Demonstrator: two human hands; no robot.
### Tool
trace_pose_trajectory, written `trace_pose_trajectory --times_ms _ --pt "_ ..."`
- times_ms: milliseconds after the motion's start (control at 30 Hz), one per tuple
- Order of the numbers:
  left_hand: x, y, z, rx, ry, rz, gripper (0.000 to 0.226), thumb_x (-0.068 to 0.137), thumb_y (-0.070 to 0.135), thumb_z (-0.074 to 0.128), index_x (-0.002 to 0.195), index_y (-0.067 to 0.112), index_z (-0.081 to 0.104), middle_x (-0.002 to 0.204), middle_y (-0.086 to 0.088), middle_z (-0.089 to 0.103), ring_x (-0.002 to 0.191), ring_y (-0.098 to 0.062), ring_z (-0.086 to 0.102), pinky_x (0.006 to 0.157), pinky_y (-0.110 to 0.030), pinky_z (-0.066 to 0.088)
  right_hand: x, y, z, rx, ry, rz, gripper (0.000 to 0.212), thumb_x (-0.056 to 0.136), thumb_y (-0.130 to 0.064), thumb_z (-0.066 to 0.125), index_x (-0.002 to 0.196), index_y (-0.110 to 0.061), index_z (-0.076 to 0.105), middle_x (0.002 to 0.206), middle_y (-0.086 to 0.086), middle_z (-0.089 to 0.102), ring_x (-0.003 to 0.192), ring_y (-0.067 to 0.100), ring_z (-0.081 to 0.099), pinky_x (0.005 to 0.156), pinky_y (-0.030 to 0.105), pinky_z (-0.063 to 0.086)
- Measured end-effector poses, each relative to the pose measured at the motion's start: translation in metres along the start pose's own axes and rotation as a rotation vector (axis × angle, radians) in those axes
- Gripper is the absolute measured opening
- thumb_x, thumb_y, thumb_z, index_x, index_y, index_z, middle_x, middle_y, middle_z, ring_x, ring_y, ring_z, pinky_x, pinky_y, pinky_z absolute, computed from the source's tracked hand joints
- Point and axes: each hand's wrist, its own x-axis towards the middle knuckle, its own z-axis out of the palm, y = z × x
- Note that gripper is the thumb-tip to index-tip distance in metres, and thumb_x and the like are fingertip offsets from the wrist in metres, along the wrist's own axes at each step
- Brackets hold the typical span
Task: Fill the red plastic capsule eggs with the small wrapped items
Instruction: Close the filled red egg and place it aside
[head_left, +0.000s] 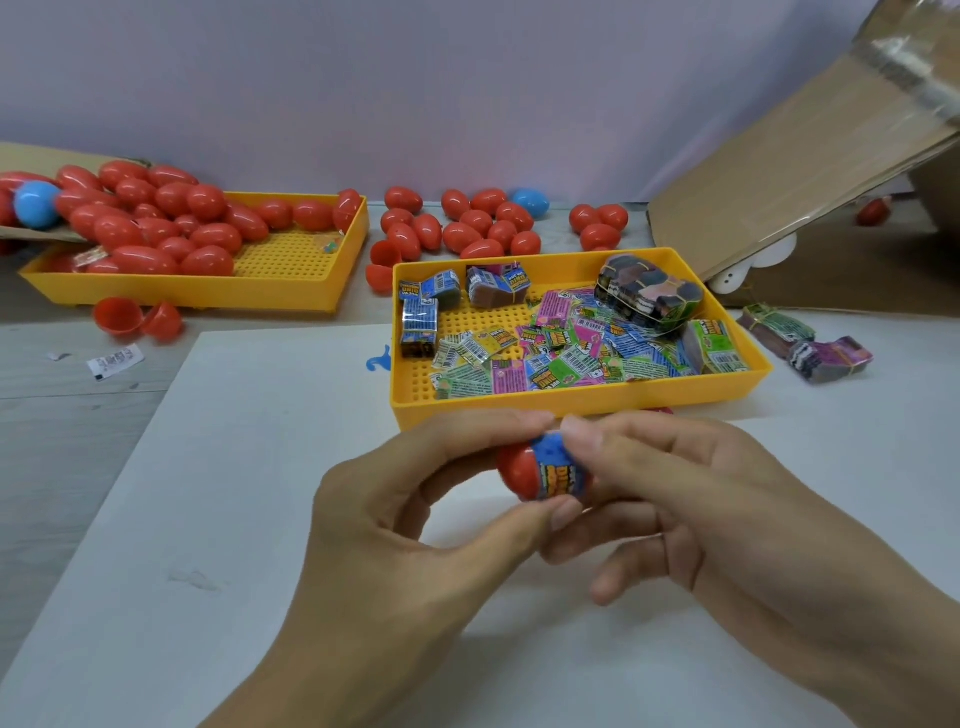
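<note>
My left hand (395, 525) grips a red egg half (517, 470) between thumb and fingers, low in the middle of the view. A blue wrapped item (558, 470) sticks out of the half's open end. My right hand (691, 514) pinches that item with thumb and forefinger. Just behind my hands stands a yellow tray (571, 402) with several loose and bundled wrapped items (561, 348). Several closed red eggs (156, 223) fill a second yellow tray (291, 288) at the back left.
More red eggs (467, 223) and a blue egg (530, 201) lie on the table behind the near tray. Open red halves (137, 318) lie at the left. A cardboard box (810, 171) leans at the right, with banded item bundles (805, 345) beside it.
</note>
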Motion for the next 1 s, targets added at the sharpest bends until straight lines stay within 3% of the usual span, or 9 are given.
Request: trace_pose_trajectory --times_ms 67,167,233,333,500,600,733,867,1000 --pt "0.001 0.004 0.0 -0.068 -0.014 -0.138 0.046 0.069 0.038 0.086 0.112 0.032 0.072 0.109 0.0 0.074 0.102 -0.025 0.072 0.082 -0.03 0.059 0.0 0.005 -0.001 -0.12 0.077 -0.186 0.021 0.067 -0.03 0.08 0.083 -0.018 0.075 0.08 0.011 0.076 0.069 0.021 0.074 0.052 0.028 0.056" --pt "0.004 0.006 0.001 -0.265 0.012 -0.472 0.056 0.066 0.071 0.074 0.107 0.034 0.076 0.099 -0.008 0.075 0.077 -0.021 0.073 0.066 -0.031 0.059 0.0 0.012 -0.001 -0.468 0.201 -0.474 0.031 0.068 -0.021 0.081 0.096 -0.029 0.07 0.091 -0.007 0.076 0.089 0.013 0.073 0.065 0.028 0.059" --pt "0.005 0.004 0.0 -0.288 0.031 -0.495 0.044 0.073 0.059 0.069 0.098 0.024 0.08 0.09 -0.012 0.076 0.07 -0.024 0.073 0.061 -0.031 0.058 -0.001 0.014 -0.001 -0.539 0.155 -0.558 0.034 0.072 -0.017 0.08 0.1 -0.031 0.068 0.1 -0.01 0.074 0.1 0.013 0.07 0.07 0.022 0.057" --pt "0.006 0.003 -0.002 -0.219 0.09 -0.331 0.028 0.07 0.032 0.077 0.097 0.024 0.079 0.094 -0.006 0.078 0.086 -0.021 0.075 0.072 -0.027 0.059 -0.001 0.01 -0.002 -0.417 0.069 -0.478 0.033 0.076 -0.031 0.078 0.108 -0.032 0.069 0.11 -0.005 0.073 0.108 0.015 0.067 0.071 0.031 0.06" --pt "0.004 0.004 -0.005 -0.217 0.02 -0.157 0.057 0.07 0.003 0.081 0.12 0.026 0.066 0.108 -0.005 0.071 0.108 -0.021 0.069 0.087 -0.024 0.056 0.001 0.008 0.001 -0.262 0.105 -0.314 0.035 0.072 -0.051 0.07 0.088 -0.021 0.078 0.075 0.007 0.073 0.063 0.013 0.066 0.043 0.024 0.047" --pt "0.003 0.005 -0.004 -0.23 0.0 -0.188 0.067 0.07 0.012 0.083 0.129 0.032 0.059 0.12 -0.002 0.066 0.114 -0.026 0.066 0.089 -0.026 0.055 0.0 0.011 0.004 -0.264 0.159 -0.433 0.02 0.075 -0.032 0.078 0.092 -0.022 0.078 0.075 0.009 0.074 0.061 0.016 0.067 0.043 0.024 0.048" --pt "0.009 0.008 -0.006 -0.257 -0.015 -0.415 0.036 0.073 0.049 0.07 0.099 0.026 0.077 0.094 -0.006 0.074 0.085 -0.02 0.072 0.07 -0.026 0.057 -0.002 0.015 0.009 -0.45 0.223 -0.611 0.031 0.073 -0.027 0.081 0.103 -0.033 0.075 0.096 0.0 0.075 0.084 0.019 0.07 0.053 0.026 0.053" --pt "0.011 0.006 -0.008 -0.272 -0.006 -0.375 0.027 0.076 0.033 0.078 0.102 0.023 0.079 0.091 -0.007 0.077 0.079 -0.024 0.074 0.07 -0.029 0.059 -0.002 0.013 0.011 -0.394 0.217 -0.589 0.034 0.076 -0.021 0.078 0.107 -0.033 0.073 0.102 -0.001 0.074 0.094 0.019 0.069 0.059 0.026 0.056" --pt "0.012 0.005 -0.013 -0.253 -0.011 -0.302 0.041 0.073 0.011 0.078 0.111 0.027 0.075 0.104 -0.003 0.076 0.098 -0.017 0.073 0.084 -0.022 0.056 0.0 0.005 0.009 -0.203 0.202 -0.378 0.033 0.071 -0.041 0.078 0.098 -0.023 0.077 0.087 0.009 0.074 0.074 0.02 0.07 0.046 0.028 0.05"
